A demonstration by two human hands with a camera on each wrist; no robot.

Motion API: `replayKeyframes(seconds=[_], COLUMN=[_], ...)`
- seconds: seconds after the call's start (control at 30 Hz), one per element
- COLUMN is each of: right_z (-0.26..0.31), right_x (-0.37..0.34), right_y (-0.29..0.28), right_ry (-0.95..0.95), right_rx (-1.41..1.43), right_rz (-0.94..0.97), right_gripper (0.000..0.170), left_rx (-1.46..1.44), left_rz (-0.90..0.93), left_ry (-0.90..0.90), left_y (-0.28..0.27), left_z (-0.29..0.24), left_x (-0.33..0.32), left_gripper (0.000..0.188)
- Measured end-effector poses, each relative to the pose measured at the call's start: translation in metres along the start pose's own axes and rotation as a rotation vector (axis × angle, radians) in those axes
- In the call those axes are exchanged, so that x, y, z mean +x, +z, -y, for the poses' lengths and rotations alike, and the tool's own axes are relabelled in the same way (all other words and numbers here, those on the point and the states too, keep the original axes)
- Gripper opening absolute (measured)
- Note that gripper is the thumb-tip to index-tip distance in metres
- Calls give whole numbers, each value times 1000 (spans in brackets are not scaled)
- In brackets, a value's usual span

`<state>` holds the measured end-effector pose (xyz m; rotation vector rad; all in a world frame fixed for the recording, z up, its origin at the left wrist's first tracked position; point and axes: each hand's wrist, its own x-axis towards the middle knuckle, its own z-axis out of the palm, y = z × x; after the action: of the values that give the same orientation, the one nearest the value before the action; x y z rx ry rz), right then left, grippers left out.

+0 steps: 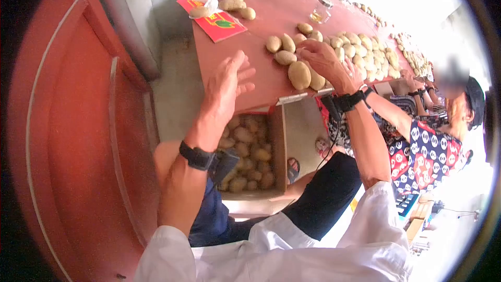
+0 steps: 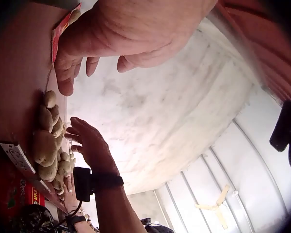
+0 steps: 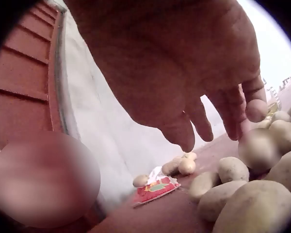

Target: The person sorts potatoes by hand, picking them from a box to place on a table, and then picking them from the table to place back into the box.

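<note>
My left hand [image 1: 224, 86] hangs over the near left edge of the red table [image 1: 250, 68], its fingers spread and nothing in them. In the left wrist view its fingers [image 2: 64, 73] point down, apart from the potatoes. My right hand [image 1: 324, 62] is over the near end of a long heap of potatoes [image 1: 360, 49], palm down with loosely bent fingers. The right wrist view shows its fingertips [image 3: 256, 110] close above several potatoes [image 3: 233, 170], with none gripped. A large potato [image 1: 299, 75] lies at the table's front edge, just left of the right wrist.
Below the table edge stands a cardboard box [image 1: 280, 146] full of potatoes. A red printed card [image 1: 224, 30] with a few potatoes lies at the far left, and a glass jar [image 1: 320, 10] stands farther back. Another person [image 1: 425, 149] sits at the right. A red door [image 1: 78, 125] is at left.
</note>
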<state>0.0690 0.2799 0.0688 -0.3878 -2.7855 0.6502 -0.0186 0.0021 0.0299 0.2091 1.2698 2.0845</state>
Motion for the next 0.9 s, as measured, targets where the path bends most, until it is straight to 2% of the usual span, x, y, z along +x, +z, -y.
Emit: replayKeyframes(seconds=[0.03, 0.1, 0.17, 0.23, 0.3, 0.33, 0.37, 0.4, 0.43, 0.47, 0.5, 0.57, 0.63, 0.7, 0.83, 0.9], right_z=[7, 32, 65, 73, 73, 75, 72, 67, 62, 57, 61, 68, 61, 60, 58, 53], right_x=[-13, -46, -76, -96, -117, -123, -130, -136, -141, -145, -148, -157, -164, -170, -172, -166], right_y=[-2, 7, 1, 14, 26, 28, 37, 50, 62, 75, 80, 88, 103, 110, 113, 124], right_ry=[14, 38, 200, 216, 50, 86, 99, 45, -12, 57, 63, 47, 28, -9, -20, -47], right_rx=[8, 212, 375, 447, 489, 576, 593, 605, 615, 594, 602, 496, 489, 359, 287, 298], right_rz=[13, -21, 80, 64, 100, 216, 225, 323, 418, 497, 500, 709, 725, 708, 698, 764], right_gripper=[24, 31, 32, 30, 28, 26, 26, 26, 26, 25, 25, 27, 28, 22, 23, 35], left_rx=[0, -13, 0, 19, 41, 50, 57, 50, 57, 49, 41, 63, 86, 99, 123, 121], left_rz=[-5, -33, 0, 17, 29, 56, 83, 82, 72, 44, 18, 50, 85, 151, 149, 183], left_ry=[10, -4, 89, 64, 47, 61, 76, 101, 87, 30, -27, -37, -50, -28, -43, 25], left_y=[0, -8, -18, -24, -28, -29, -29, -27, -26, -21, -17, -19, -22, -22, -13, -6], left_z=[0, -6, -1, 3, 9, 10, 11, 9, 8, -1, -5, -4, -1, 2, -3, -6], left_x=[-4, -19, -21, -21, -31, -31, -32, -34, -37, -41, -43, -43, -40, -39, -40, -47], left_gripper=[61, 63, 60, 58, 56, 53, 50, 46, 46, 44, 41, 41, 42, 40, 40, 39])
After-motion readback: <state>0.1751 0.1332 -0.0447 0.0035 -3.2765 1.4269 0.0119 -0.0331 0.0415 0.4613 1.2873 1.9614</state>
